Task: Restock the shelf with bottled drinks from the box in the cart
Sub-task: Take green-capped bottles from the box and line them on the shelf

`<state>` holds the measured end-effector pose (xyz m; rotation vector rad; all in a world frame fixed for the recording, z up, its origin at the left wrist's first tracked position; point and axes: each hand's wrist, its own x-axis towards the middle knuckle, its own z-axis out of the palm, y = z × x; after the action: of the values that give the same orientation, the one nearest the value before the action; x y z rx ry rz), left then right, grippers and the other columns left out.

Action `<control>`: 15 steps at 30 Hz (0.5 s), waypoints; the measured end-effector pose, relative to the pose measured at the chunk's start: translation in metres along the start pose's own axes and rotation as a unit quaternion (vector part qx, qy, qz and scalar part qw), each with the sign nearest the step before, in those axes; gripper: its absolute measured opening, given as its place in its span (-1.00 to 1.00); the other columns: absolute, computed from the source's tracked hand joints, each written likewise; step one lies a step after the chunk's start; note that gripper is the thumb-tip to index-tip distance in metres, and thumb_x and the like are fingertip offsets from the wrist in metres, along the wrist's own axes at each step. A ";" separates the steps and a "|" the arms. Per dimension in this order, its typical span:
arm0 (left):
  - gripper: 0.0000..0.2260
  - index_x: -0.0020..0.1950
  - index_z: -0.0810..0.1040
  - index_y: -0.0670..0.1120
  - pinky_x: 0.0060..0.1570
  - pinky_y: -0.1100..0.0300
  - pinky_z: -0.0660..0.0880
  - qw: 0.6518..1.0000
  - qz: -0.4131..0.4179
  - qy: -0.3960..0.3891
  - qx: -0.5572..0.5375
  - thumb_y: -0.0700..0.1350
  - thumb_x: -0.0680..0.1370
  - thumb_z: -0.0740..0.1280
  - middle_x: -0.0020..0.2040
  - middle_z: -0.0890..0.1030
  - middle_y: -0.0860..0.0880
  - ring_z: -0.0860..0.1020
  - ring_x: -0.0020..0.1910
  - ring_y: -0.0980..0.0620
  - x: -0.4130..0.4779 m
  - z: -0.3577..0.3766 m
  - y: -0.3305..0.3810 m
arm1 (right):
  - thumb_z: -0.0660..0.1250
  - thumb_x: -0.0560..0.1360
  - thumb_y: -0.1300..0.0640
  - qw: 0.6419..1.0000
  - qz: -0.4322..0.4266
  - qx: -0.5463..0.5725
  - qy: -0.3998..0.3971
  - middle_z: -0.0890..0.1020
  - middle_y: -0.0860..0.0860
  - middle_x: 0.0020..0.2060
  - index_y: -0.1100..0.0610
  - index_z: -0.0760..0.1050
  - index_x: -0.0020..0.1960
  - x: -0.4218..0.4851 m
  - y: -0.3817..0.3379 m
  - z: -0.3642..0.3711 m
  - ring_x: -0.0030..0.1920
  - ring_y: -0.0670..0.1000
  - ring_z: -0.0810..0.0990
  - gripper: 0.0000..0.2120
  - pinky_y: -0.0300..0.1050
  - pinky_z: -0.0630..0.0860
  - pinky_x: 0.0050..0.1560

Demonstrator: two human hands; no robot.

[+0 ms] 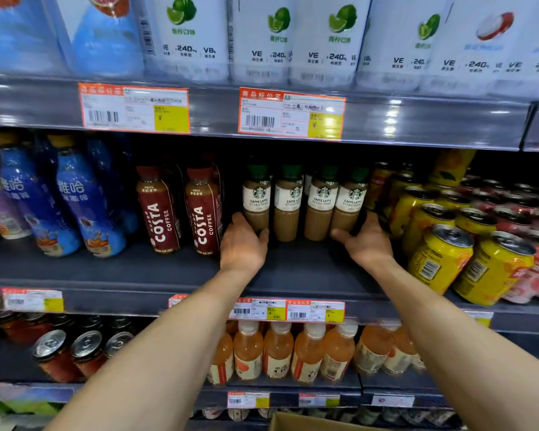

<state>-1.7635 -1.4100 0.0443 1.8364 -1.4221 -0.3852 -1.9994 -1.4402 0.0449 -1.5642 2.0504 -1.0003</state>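
Note:
Several Starbucks caffe latte bottles [304,203] with green caps stand in a row on the dark middle shelf [302,275]. My left hand [242,244] cups the base of the leftmost bottle [256,200], thumb in front and fingers round its left side. My right hand [366,241] cups the base of the rightmost bottle [349,205] the same way from the right. Both hands press inward on the row. A corner of the cardboard box [305,423] shows at the bottom edge.
Two red Costa coffee bottles [181,209] stand just left of my left hand, blue bottles [75,200] further left. Yellow and pink cans [467,244] crowd the right. Orange juice bottles [277,353] fill the shelf below; large lime-labelled bottles [262,38] stand above.

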 end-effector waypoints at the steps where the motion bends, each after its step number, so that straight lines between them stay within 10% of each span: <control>1: -0.58 0.25 0.36 -0.21 0.06 -0.05 0.51 1.000 -0.002 -0.001 0.004 0.02 0.57 0.39 0.14 0.57 -0.24 0.55 0.14 -0.26 0.001 0.001 0.000 | 0.52 0.42 -0.16 1.000 0.005 0.005 0.003 0.53 0.12 0.36 0.09 0.26 0.45 0.001 0.000 0.001 0.34 0.20 0.51 -0.24 0.06 0.48 0.28; 15: -0.52 0.25 0.37 -0.19 0.03 0.01 0.48 0.999 -0.004 -0.004 0.051 0.10 0.54 0.41 0.14 0.58 -0.21 0.55 0.16 -0.23 0.007 0.007 0.001 | 0.43 0.37 -0.27 0.997 0.031 -0.064 0.035 0.61 0.14 0.18 0.07 0.31 0.30 0.002 -0.008 0.009 0.20 0.23 0.59 -0.33 0.07 0.48 0.06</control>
<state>-1.7660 -1.4193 0.0416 1.9251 -1.4643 -0.3291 -1.9883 -1.4461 0.0448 -1.5381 2.2355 -0.9297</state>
